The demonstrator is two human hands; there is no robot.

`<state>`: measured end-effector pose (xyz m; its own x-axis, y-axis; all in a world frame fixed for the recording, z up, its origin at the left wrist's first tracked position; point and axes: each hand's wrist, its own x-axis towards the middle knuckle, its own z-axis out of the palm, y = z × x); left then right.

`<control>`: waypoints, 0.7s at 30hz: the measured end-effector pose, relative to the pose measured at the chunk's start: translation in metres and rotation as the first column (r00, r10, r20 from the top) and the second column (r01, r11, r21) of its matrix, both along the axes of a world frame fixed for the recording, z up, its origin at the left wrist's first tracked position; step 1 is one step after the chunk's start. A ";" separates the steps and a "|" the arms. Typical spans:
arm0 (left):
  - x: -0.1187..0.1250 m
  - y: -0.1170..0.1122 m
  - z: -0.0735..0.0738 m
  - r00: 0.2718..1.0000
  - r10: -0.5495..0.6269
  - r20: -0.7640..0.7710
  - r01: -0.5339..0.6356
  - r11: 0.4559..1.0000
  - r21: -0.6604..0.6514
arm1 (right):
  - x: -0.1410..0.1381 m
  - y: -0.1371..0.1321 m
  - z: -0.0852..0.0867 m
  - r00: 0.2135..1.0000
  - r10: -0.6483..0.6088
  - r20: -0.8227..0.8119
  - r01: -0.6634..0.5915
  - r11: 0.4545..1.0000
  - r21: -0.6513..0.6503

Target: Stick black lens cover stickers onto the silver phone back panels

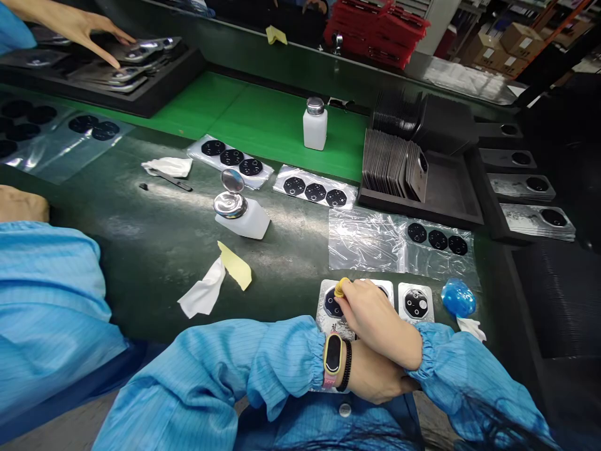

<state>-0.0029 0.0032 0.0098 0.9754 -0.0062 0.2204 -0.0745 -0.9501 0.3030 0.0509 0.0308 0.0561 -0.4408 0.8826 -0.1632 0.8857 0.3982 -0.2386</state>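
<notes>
My right hand (373, 310) crosses over my left wrist, its fingers curled together. A yellow finger cot (342, 287) covers one fingertip, at the black octagonal camera area of a silver phone back cover (327, 322). Whether the fingers pinch a small thing is hidden. My left hand (373, 379) lies beneath my right, pointing right, its fingers out of sight; a yellow-rimmed wristband (333, 354) and black beads circle that wrist. A second cover (387, 287) is partly hidden behind my right hand. Another phone back cover (404, 294) lies to its right.
A blue lump (459, 298) and tissue are at right. Beyond lie camera stickers on film (366, 241), an opened pump bottle (248, 219), tweezers (173, 181) and a white bottle (315, 128). Black trays (455, 181) hold stacked covers. A co-worker's hand (89, 28) reaches covers; another person's hand (21, 203) rests left.
</notes>
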 end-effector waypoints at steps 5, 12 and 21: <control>0.002 0.004 0.001 0.986 -0.153 0.065 0.152 0.988 0.028 | 0.010 0.001 0.003 0.999 -0.031 -0.017 0.031 0.999 -0.024; 0.001 0.003 0.002 0.981 -0.190 0.040 0.188 0.981 0.049 | 0.009 -0.001 0.007 0.998 -0.047 -0.038 0.043 0.993 -0.110; 0.000 0.003 0.007 0.981 -0.192 0.039 0.189 0.980 0.064 | 0.000 0.003 0.000 0.979 -0.134 -0.156 0.111 0.982 -0.150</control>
<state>-0.0027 0.0065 0.0168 0.9441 -0.2057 0.2575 -0.2684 -0.9334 0.2382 0.0505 0.0341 0.0564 -0.3619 0.9051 -0.2230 0.8695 0.2416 -0.4307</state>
